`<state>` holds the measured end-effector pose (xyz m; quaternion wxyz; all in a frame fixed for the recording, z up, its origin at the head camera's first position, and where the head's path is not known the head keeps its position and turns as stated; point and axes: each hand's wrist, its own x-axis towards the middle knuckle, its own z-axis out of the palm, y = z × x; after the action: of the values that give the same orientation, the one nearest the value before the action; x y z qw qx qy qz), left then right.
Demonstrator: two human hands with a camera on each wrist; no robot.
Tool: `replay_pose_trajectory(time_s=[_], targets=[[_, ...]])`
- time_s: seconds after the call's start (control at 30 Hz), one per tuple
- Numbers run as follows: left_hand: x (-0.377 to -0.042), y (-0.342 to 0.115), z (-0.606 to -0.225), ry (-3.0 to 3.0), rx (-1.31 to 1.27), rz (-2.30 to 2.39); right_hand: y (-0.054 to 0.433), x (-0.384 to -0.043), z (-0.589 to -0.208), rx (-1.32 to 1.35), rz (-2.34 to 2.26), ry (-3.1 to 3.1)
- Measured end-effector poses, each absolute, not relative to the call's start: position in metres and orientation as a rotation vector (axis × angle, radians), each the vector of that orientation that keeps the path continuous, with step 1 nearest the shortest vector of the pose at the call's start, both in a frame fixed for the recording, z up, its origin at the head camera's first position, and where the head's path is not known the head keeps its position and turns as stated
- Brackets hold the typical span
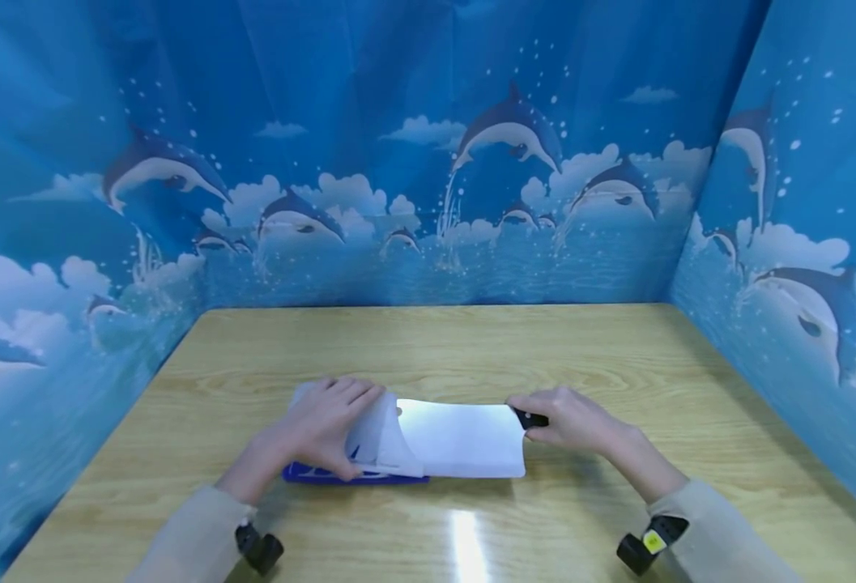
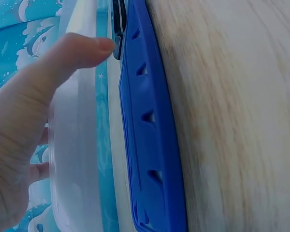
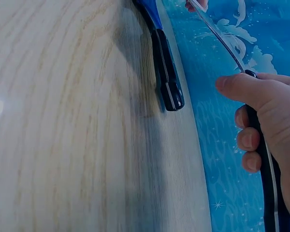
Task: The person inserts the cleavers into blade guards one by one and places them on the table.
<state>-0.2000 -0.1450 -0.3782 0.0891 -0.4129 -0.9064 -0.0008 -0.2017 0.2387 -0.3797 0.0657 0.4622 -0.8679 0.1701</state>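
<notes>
My right hand [image 1: 569, 417] holds a cleaver by its black handle [image 3: 268, 179], fingers curled round it. Its broad, bright blade [image 1: 464, 441] extends left toward the other hand, with a small hole near its far corner. My left hand [image 1: 333, 425] grips a translucent plastic cover [image 2: 77, 154], fingers over the far side and thumb toward the near edge. The cover overlaps the blade's left end in the head view. Below it lies a long blue plastic piece [image 2: 152, 130] with small notches along its side. In the left wrist view the thumb tip is close to a black part [image 2: 118, 29].
In the right wrist view a second black handle [image 3: 167, 72] sticks out from the blue piece, low over the wooden table [image 1: 581, 348]. A dolphin-printed backdrop [image 1: 428, 162] stands behind and on both sides. Each wrist carries a small black camera [image 1: 260, 549].
</notes>
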Motion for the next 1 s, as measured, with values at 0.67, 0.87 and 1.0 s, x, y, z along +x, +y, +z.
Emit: replay_pose_trajectory(time_s=[0.67,0.87,1.0], targets=[[-0.191,-0.145,-0.379,-2.578,-1.387,-0.021,0.237,-0.201,-0.382,1.419,0.45,-2.682],[-0.188,-0.142,-0.377,-2.6,-1.436,0.021,0.236,-0.204,-0.381,1.486,0.378,-2.549],[-0.187,-0.142,-0.378,-2.62,-1.415,0.041,0.236,-0.204,-0.385,1.502,0.364,-2.526]])
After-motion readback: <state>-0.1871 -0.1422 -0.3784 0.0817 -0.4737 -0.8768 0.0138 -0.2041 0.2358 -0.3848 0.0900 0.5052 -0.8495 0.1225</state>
